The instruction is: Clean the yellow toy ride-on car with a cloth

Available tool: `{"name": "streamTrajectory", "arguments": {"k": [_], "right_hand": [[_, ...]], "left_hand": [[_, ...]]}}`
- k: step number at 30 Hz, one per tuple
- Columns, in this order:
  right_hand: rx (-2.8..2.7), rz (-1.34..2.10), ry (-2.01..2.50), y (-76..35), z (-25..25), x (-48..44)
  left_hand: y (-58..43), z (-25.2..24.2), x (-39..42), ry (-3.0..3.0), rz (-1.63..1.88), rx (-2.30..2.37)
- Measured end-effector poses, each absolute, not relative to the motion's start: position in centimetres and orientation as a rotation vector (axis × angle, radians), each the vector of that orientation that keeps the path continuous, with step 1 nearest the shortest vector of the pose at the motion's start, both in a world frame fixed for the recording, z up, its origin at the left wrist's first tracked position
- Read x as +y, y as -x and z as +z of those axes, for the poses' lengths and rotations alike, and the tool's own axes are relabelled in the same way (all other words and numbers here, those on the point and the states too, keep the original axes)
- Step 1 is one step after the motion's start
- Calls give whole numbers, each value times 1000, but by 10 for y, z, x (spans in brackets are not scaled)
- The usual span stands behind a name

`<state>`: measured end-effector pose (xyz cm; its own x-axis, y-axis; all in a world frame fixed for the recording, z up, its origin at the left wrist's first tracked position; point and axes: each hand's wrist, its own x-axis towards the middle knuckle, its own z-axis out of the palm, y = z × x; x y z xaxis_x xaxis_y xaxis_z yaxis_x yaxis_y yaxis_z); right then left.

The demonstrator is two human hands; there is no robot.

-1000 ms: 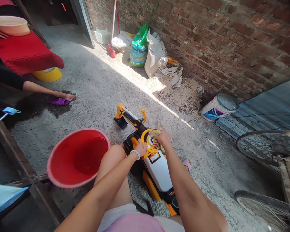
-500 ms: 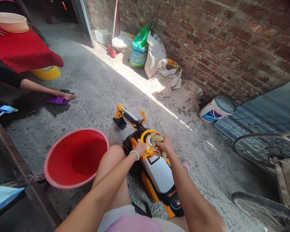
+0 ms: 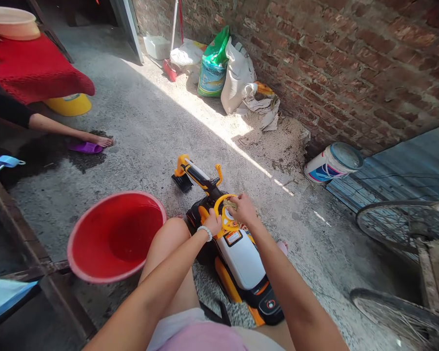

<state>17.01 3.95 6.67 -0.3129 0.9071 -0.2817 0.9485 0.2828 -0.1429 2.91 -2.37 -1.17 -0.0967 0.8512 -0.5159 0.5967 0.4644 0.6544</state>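
Note:
A yellow, white and black ride-on toy excavator (image 3: 241, 258) stands on the concrete in front of me, beside my legs. My left hand (image 3: 212, 224), with a beaded bracelet on its wrist, is closed round the left side of the yellow steering wheel (image 3: 219, 205). A tan, crumpled cloth (image 3: 231, 206) is in my right hand (image 3: 244, 210), pressed at the wheel's upper right; the fingers partly hide it. The toy's digging arm (image 3: 197, 174) points away from me.
A red basin (image 3: 95, 239) with liquid in it stands left of my knee. Further left, another person's bare foot (image 3: 103, 141) rests by a purple slipper (image 3: 89, 147). Sacks (image 3: 237, 78) and a paint bucket (image 3: 332, 163) line the brick wall; cart wheels (image 3: 395, 234) stand at right.
My right hand has moved a little up and left with the cloth, over the wheel's upper part. My left hand keeps its hold. The other person's hand at the pale basin has left view.

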Motion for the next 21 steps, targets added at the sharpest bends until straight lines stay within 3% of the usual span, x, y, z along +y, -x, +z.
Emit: {"name": "streamTrajectory", "arguments": {"k": [3, 13, 21], "right_hand": [[2479, -383, -1581, -175, 68, 39], [2255, -128, -1705, -198, 65, 0], [2574, -269, -1594, -150, 63, -2]], "left_hand": [[-28, -8, -24, -1233, 277, 1785], [-28, -11, -21, -1246, 256, 1786], [-24, -11, -19, -1188, 320, 1751]]}}
